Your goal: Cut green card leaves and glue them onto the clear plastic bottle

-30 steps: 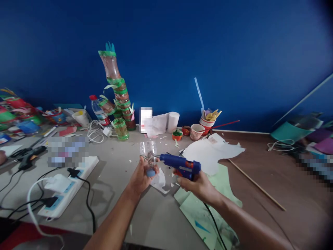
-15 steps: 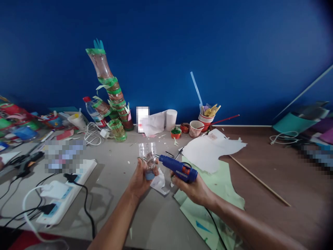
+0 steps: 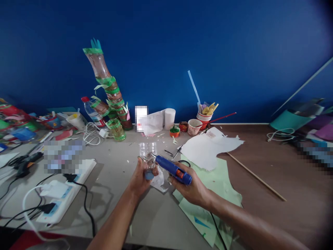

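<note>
My left hand (image 3: 140, 177) is closed around a clear plastic bottle piece (image 3: 148, 149) with a blue cap (image 3: 149, 174) at its lower end. In my right hand (image 3: 191, 187) is a blue glue gun (image 3: 170, 166), its metal nozzle pointing left at the side of the bottle piece. Whether the nozzle touches the plastic I cannot tell. Beneath my hands lies a crumpled white paper scrap (image 3: 159, 182). A pen (image 3: 177, 152) rests just beyond the glue gun. Green paper sheets (image 3: 215, 187) lie under my right wrist, and the glue gun's black cord runs over them.
A tall bottle sculpture (image 3: 114, 93) with green bands leans at the back left. White power strip (image 3: 67, 194) and cables occupy the left. Paper cups (image 3: 194, 127), a tissue roll (image 3: 170, 118) and white paper (image 3: 208, 149) stand or lie toward the back; a wooden stick (image 3: 256, 176) lies right.
The glue gun has tilted and shifted slightly left, bringing its nozzle further over the bottle piece. My left hand keeps its grip almost unmoved. The whole view has drifted a little.
</note>
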